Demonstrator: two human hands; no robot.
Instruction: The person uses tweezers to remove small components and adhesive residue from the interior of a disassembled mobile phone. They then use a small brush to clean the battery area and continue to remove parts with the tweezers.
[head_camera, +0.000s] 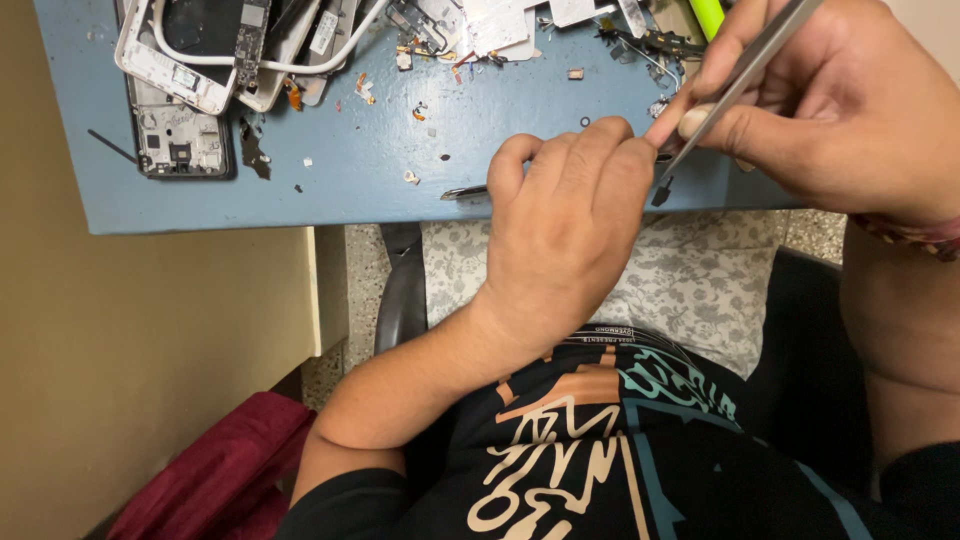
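Head view: I see my right hand (830, 110) pinching metal tweezers (740, 75), tips lost behind my left hand (560, 215). That hand is curled shut at the blue table (330, 170) edge, perhaps over a small part I can't see. Stripped phone frames (185, 90) are cropped top left.

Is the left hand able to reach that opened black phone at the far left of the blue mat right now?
Probably yes. The left hand rests at the blue mat's near edge, and only small scraps lie between it and the opened black phone.
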